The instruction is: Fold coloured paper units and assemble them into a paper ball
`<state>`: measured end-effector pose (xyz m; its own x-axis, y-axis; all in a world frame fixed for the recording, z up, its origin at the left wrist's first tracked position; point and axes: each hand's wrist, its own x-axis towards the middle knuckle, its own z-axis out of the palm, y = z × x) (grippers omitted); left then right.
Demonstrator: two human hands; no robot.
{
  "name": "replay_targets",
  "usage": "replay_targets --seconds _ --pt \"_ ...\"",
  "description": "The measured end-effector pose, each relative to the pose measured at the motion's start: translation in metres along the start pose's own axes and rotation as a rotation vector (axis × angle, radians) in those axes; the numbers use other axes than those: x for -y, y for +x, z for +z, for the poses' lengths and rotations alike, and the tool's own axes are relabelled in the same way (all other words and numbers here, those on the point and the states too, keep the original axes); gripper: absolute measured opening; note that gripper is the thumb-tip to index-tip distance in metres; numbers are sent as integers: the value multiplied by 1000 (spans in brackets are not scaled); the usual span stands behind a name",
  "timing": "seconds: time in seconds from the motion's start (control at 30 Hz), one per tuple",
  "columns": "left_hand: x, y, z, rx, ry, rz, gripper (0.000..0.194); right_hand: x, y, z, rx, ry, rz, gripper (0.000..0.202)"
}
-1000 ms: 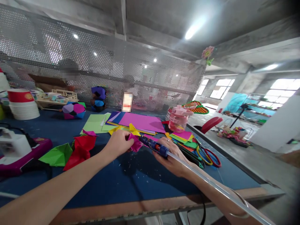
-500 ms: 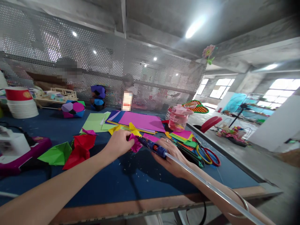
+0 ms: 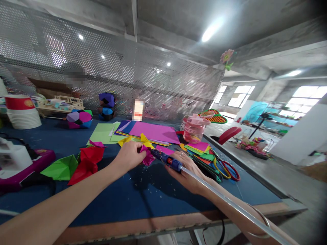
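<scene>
Between the thumb and fingers of my left hand (image 3: 130,156) is a magenta folded paper piece (image 3: 147,157). My right hand (image 3: 187,170) is closed around a dark blue glue gun (image 3: 167,160), whose tip meets or nearly meets the magenta paper. A long clear glue stick (image 3: 224,200) runs from the gun's rear back over my right forearm. Just behind my left hand lies yellow folded paper (image 3: 146,140). To the left sit a red folded paper piece (image 3: 89,161) and a green folded paper piece (image 3: 61,167).
Coloured paper sheets (image 3: 155,131) lie at the back middle. A pink jug (image 3: 194,129) stands to the right, near scissors (image 3: 231,171) and small paper squares (image 3: 199,148). Paper cups (image 3: 22,117), a power strip (image 3: 38,165) and a finished paper ball (image 3: 79,119) are on the left.
</scene>
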<state>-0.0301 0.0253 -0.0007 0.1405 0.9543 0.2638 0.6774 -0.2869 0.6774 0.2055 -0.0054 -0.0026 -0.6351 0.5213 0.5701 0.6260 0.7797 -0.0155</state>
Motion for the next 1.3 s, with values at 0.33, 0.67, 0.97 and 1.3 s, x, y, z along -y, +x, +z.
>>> replay_targets --seconds 0.33,0.67,0.97,1.3 --pt "0 1 -5 -21 -9 26 25 -1 -1 -1 -20 -1 -3 13" --pt "9 5 -4 -20 -234 12 14 -15 -3 -1 11 27 339 25" --pt "10 6 4 75 -524 -129 5 -53 -8 2 216 98 712 49" --pt "3 4 1 84 -557 -140 6 -37 -32 -19 153 -1 626 39"
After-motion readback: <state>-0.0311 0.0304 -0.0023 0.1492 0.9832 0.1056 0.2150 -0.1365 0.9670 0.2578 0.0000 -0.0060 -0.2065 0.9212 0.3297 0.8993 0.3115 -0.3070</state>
